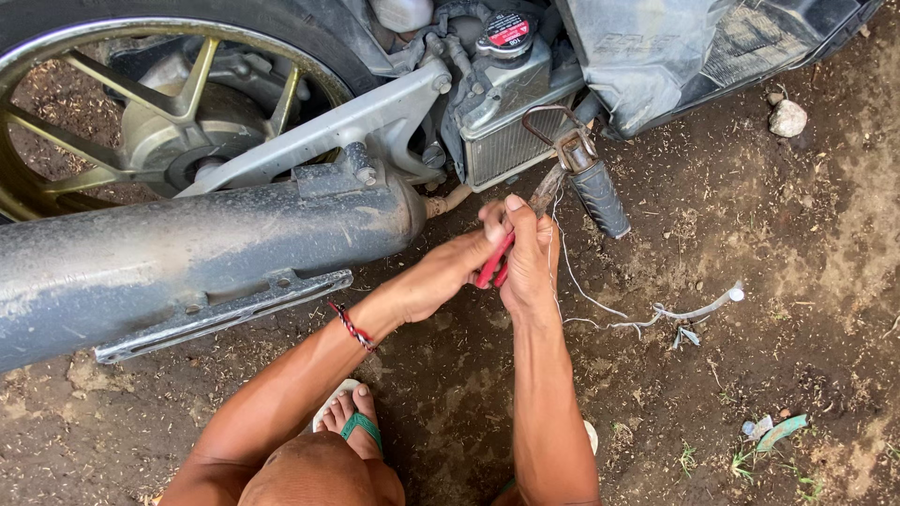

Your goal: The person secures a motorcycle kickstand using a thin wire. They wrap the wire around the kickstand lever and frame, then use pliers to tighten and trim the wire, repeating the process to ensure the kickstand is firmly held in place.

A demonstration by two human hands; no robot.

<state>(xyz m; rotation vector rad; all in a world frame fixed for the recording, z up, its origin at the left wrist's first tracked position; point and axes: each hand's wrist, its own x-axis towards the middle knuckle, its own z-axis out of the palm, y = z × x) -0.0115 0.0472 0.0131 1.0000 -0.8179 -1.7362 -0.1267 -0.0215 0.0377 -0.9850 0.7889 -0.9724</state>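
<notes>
Bare dirt ground (pixel 750 234); both hands' fingers (pixel 495 225) closed on red-handled pliers (pixel 494 264), gripping wire (pixel 572 272) below footpeg (pixel 600 197); wire unfastened, trailing loose.

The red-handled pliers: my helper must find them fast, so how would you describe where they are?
Start at the long grey dusty exhaust pipe of the motorcycle, then go right past its front end. There the left hand and right hand meet below the black ribbed footpeg. The red-handled pliers sit between them, the only red tool there.
</notes>
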